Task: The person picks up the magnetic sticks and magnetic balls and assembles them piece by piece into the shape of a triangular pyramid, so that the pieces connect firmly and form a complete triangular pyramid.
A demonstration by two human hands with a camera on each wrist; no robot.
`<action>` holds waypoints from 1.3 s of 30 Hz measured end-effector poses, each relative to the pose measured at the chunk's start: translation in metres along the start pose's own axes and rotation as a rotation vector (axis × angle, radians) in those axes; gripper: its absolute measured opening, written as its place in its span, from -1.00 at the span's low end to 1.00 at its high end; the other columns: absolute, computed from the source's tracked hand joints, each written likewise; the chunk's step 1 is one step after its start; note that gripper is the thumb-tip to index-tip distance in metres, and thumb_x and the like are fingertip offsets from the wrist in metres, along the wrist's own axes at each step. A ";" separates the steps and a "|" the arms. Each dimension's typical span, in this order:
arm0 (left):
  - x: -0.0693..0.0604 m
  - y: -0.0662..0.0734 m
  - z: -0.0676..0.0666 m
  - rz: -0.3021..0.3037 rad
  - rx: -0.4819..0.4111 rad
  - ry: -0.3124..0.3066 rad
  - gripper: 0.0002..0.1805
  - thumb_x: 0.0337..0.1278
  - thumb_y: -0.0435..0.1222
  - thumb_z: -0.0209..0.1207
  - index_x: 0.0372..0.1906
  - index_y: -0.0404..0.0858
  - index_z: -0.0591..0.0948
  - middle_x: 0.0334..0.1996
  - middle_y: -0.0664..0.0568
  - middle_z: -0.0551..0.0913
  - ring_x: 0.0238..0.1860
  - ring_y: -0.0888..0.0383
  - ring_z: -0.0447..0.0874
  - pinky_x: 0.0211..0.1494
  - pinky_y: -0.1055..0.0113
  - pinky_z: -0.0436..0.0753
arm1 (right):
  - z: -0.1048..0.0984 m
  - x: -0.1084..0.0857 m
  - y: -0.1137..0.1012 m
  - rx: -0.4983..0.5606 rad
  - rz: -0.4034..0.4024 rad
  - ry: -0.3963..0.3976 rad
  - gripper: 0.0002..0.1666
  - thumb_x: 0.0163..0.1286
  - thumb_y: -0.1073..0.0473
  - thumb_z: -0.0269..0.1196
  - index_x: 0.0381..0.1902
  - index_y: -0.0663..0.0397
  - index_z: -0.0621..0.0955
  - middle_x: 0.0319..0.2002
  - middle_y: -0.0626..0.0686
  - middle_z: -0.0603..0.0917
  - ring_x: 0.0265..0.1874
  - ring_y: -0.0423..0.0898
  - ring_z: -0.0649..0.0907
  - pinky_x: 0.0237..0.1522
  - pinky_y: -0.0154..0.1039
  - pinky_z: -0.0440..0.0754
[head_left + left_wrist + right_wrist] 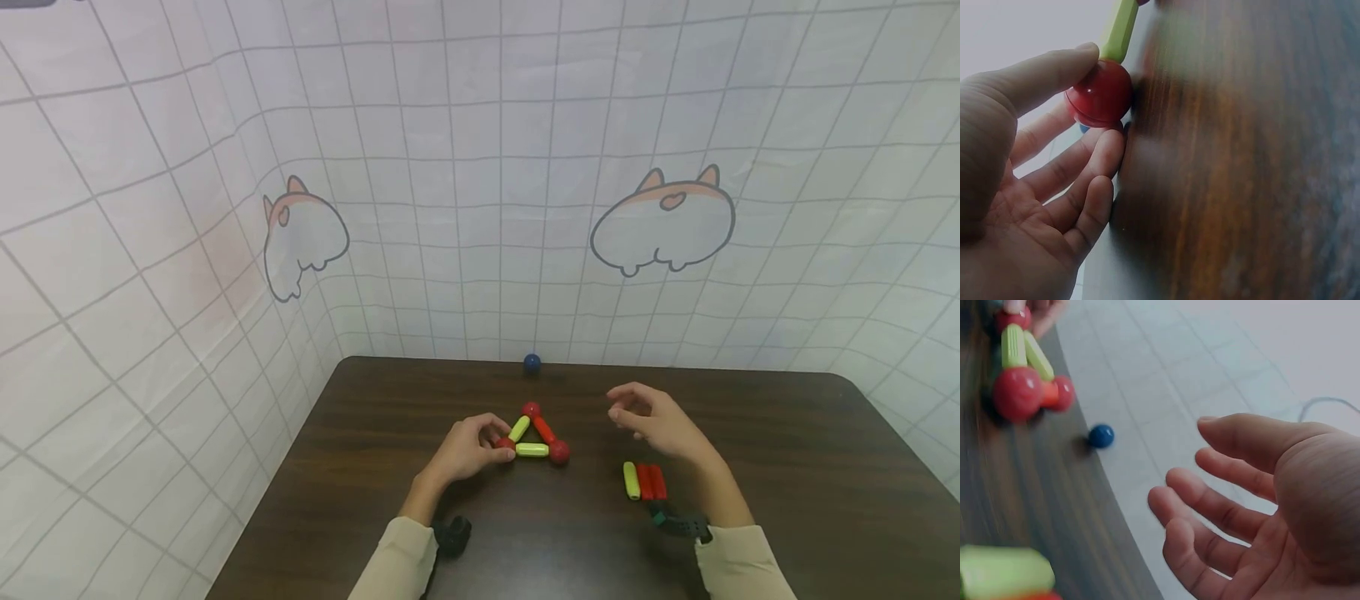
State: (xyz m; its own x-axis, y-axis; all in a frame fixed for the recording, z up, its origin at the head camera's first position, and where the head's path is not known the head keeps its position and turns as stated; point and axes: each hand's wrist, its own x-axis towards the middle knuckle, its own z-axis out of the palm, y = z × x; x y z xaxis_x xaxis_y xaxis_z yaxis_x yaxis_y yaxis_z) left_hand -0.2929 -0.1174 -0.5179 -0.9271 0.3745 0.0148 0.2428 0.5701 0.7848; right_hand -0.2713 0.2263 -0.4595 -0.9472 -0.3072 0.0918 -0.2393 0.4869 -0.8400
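A triangle of rods and balls lies on the table. Its corners are a far red ball point(531, 409), a right red ball point(558, 452) and a left red ball point(1104, 94). Two yellow-green rods point(532, 450) and one red rod point(544, 430) join them. My left hand point(467, 448) holds the left ball, thumb on top and fingers around its side. To the right of the triangle, my right hand point(663, 423) hovers with loosely bent fingers and holds nothing. Beneath it lie a loose yellow-green rod point(632, 481) and two red rods point(652, 482), side by side.
A blue ball point(532, 363) sits near the far edge of the dark wooden table point(570, 533), behind the triangle. A white gridded curtain point(480, 208) with cartoon animals hangs behind and beside the table.
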 end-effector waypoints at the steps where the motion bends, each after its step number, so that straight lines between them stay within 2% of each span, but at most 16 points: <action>1: 0.000 0.000 0.000 -0.001 0.001 0.001 -0.63 0.11 -0.15 0.48 0.02 -0.11 0.69 -0.24 0.08 0.70 -0.35 0.20 0.58 -0.32 0.34 0.56 | -0.004 -0.004 0.001 -0.012 0.004 0.015 -0.58 0.53 0.10 0.24 0.22 0.20 0.54 -0.08 0.21 0.69 -0.16 0.01 0.69 -0.22 -0.07 0.67; 7: 0.001 0.000 0.001 -0.007 -0.009 -0.001 -0.62 0.11 -0.14 0.48 0.02 -0.11 0.69 -0.24 0.07 0.70 -0.36 0.18 0.58 -0.33 0.32 0.56 | -0.018 -0.030 0.015 -0.075 0.034 0.021 -0.58 0.52 0.11 0.26 0.21 0.21 0.54 -0.11 0.14 0.69 -0.20 -0.05 0.68 -0.26 -0.21 0.66; 15: 0.001 -0.003 -0.001 0.001 -0.007 0.006 -0.62 0.12 -0.14 0.48 0.02 -0.11 0.69 -0.24 0.07 0.70 -0.34 0.18 0.59 -0.30 0.31 0.57 | -0.022 -0.054 0.039 -0.100 0.045 -0.068 -0.57 0.47 0.14 0.30 0.20 0.25 0.54 -0.25 0.03 0.65 -0.36 -0.24 0.60 -0.34 -0.33 0.59; 19: 0.001 -0.004 -0.002 0.002 -0.007 0.006 -0.62 0.12 -0.14 0.48 0.02 -0.12 0.69 -0.23 0.07 0.70 -0.34 0.18 0.59 -0.30 0.30 0.57 | -0.020 -0.058 0.046 -0.106 0.049 -0.111 -0.55 0.45 0.13 0.32 0.17 0.26 0.55 -0.31 0.02 0.61 -0.48 -0.27 0.51 -0.44 -0.33 0.51; 24: 0.001 -0.004 -0.001 0.008 -0.001 0.003 -0.62 0.12 -0.14 0.48 0.03 -0.12 0.68 -0.24 0.08 0.70 -0.34 0.19 0.59 -0.30 0.31 0.57 | -0.015 -0.059 0.052 -0.140 0.055 -0.138 -0.52 0.40 0.12 0.36 0.16 0.26 0.55 -0.33 0.01 0.58 -0.51 -0.30 0.46 -0.46 -0.35 0.45; 32: 0.000 -0.003 0.001 0.010 0.002 -0.008 -0.62 0.13 -0.14 0.47 0.03 -0.11 0.68 -0.24 0.09 0.69 -0.34 0.20 0.59 -0.32 0.33 0.57 | -0.015 -0.063 0.059 -0.169 0.096 -0.092 -0.55 0.37 0.13 0.38 0.14 0.21 0.58 -0.35 0.01 0.60 -0.51 -0.27 0.48 -0.46 -0.33 0.47; 39: -0.001 -0.001 0.000 0.000 0.003 -0.010 -0.62 0.14 -0.14 0.47 0.04 -0.12 0.68 -0.23 0.08 0.69 -0.33 0.19 0.59 -0.31 0.33 0.56 | -0.015 -0.063 0.058 -0.191 0.128 -0.085 -0.51 0.38 0.02 0.37 0.14 0.18 0.58 -0.41 -0.04 0.61 -0.52 -0.27 0.48 -0.44 -0.33 0.44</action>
State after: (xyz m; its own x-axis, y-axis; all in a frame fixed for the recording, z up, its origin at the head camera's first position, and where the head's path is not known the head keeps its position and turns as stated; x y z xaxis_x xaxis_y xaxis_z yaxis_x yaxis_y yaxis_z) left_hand -0.2924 -0.1178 -0.5188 -0.9244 0.3814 0.0088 0.2437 0.5725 0.7829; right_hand -0.2287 0.2861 -0.5059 -0.9530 -0.2970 -0.0607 -0.1625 0.6695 -0.7249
